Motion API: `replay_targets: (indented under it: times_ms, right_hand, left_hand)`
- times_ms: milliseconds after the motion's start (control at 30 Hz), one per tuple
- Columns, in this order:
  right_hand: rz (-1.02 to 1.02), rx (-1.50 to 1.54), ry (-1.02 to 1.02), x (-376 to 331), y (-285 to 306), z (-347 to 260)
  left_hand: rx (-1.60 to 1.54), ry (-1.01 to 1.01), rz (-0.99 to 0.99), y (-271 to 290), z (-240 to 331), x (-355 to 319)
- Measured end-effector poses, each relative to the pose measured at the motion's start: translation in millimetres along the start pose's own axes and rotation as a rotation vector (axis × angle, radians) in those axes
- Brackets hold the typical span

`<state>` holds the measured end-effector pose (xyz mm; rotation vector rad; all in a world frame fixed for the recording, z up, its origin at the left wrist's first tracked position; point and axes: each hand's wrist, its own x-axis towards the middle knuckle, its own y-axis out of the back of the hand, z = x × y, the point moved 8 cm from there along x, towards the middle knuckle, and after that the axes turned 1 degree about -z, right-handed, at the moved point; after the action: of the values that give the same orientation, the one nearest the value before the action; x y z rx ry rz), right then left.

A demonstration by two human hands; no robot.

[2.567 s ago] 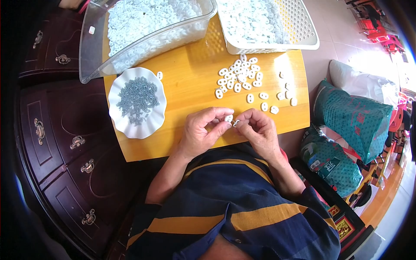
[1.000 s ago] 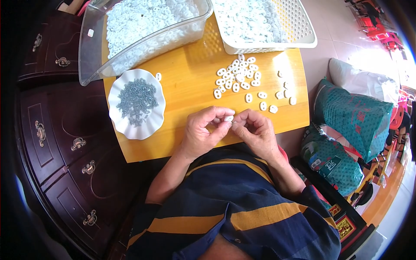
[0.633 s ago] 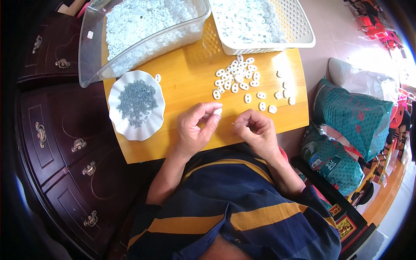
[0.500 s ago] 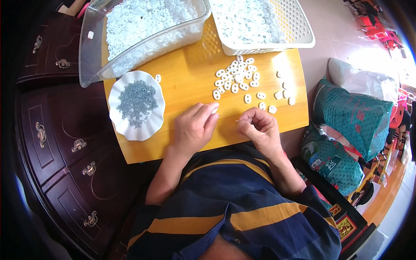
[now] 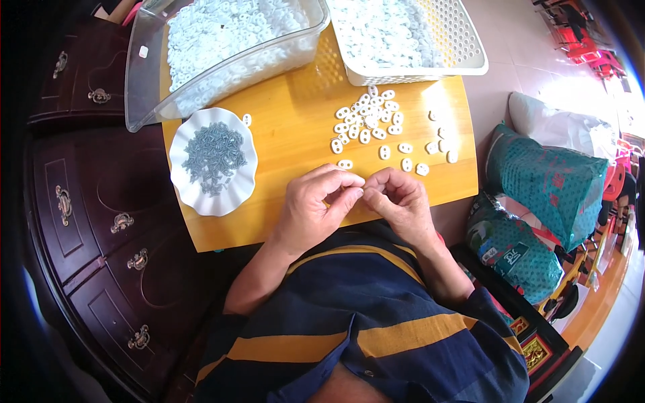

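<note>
My left hand [image 5: 317, 207] and my right hand [image 5: 402, 207] meet over the front part of the wooden table, thumb and forefinger pinched on each. Their fingertips touch, and whatever sits between them is too small and covered to make out. Just beyond the left fingers lies a white oval piece with two holes [image 5: 345, 164]. Farther off is a loose pile of the same white two-hole pieces [image 5: 366, 114], with several more scattered to its right. At the left stands a white wavy-rimmed dish [image 5: 190, 200] holding many small grey screw-like parts [image 5: 213, 153].
Along the far edge stand a clear plastic bin [image 5: 144, 84] and a white perforated basket [image 5: 463, 69], both heaped with white pieces. Dark drawers [image 5: 87, 195] flank the table [image 5: 289, 127] on the left. Green sacks [image 5: 544, 181] rest at the right.
My left hand has moved right until its fingertips meet those of my right hand. A white oval piece, earlier at the left fingertips, now lies on the table beyond them.
</note>
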<state>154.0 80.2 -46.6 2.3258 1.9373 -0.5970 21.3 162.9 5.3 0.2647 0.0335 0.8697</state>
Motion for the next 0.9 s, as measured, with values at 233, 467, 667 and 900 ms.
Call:
replay_targets:
  times_ms: [233,467,667,900]
  right_hand:
    - [-0.001,-0.02,-0.028,0,0,3]
    - [0.008,-0.002,-0.024,0,-1,4]
    - [0.078,-0.166,0.073,0,6,2]
    - [0.119,-0.532,0.258,-1,-3,-24]
  left_hand:
    - [0.019,0.017,0.0,-3,-6,1]
    - [0.037,0.036,0.013,-2,-11,0]
    - [-0.052,0.117,0.028,-4,-18,-3]
    - [-0.083,0.194,-0.008,-7,-28,-8]
